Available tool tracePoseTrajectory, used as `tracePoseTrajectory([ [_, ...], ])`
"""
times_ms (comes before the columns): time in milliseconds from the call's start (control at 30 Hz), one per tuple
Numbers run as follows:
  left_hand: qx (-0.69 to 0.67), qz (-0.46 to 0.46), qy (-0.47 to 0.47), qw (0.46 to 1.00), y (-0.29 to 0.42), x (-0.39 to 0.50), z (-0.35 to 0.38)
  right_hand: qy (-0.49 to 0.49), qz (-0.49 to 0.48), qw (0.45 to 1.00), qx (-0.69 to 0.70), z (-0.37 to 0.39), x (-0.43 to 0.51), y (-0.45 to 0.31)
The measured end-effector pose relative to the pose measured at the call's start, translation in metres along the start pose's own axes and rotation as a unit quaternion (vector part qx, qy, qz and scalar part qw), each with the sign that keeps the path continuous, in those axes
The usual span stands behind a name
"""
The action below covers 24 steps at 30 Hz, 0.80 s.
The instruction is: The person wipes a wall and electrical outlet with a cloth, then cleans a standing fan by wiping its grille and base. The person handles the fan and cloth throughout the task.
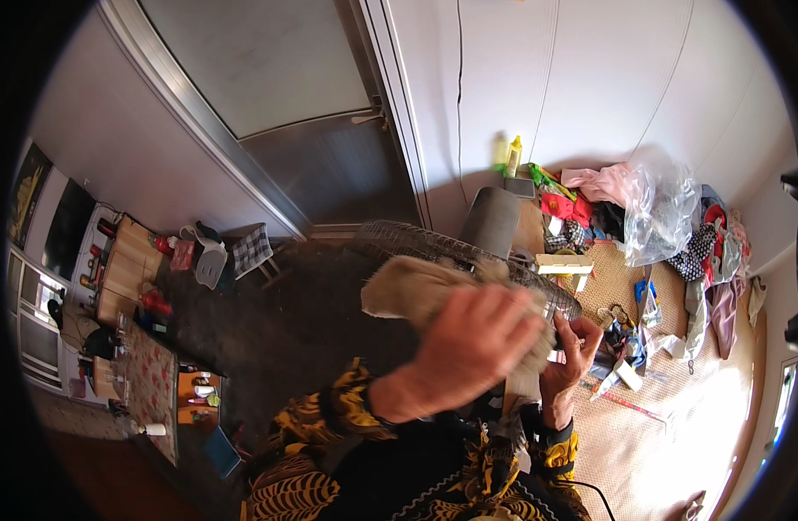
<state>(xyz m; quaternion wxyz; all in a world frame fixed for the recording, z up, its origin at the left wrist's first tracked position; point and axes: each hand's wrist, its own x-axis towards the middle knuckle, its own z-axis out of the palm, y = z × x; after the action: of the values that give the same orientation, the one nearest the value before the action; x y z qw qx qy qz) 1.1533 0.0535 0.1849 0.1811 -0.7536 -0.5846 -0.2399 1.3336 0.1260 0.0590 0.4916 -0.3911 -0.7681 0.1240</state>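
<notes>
A brown cloth (405, 286) lies bunched under my left hand (470, 345), which is blurred and presses it from above. Below the cloth is the wire guard (425, 241) of an electric fan, seen nearly edge-on. Behind the guard sits a grey rounded housing (493, 218). My right hand (571, 358) is at the guard's right rim, thumb and forefinger closed about its edge. The cloth and my left hand hide the middle of the fan.
A woven mat (620, 423) to the right bears clothes, a clear plastic bag (663, 208) and small items. A yellow bottle (514, 156) stands by the wall. Left are a folding chair (252, 251), a covered table (148, 384) and a closed door (321, 156).
</notes>
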Motion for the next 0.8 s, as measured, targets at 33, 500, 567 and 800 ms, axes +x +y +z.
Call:
tracePoseTrajectory([
  [33,0.000,0.037,-0.008,0.999,0.013,0.005,0.004,0.036,-0.023,0.998,0.041,0.003,-0.001,0.003],
  [500,-0.273,-0.312,0.168,0.894,-0.139,-0.072,-0.015,-0.003,-0.038,0.999,0.017,-0.001,0.000,0.000],
  [567,-0.510,-0.499,0.173,0.679,-0.151,-0.084,-0.011,-0.002,-0.034,0.999,0.012,-0.003,0.003,-0.001],
  [800,-0.484,-0.336,0.162,0.792,-0.133,-0.093,-0.004,-0.054,-0.047,0.996,-0.053,-0.012,0.038,-0.043],
])
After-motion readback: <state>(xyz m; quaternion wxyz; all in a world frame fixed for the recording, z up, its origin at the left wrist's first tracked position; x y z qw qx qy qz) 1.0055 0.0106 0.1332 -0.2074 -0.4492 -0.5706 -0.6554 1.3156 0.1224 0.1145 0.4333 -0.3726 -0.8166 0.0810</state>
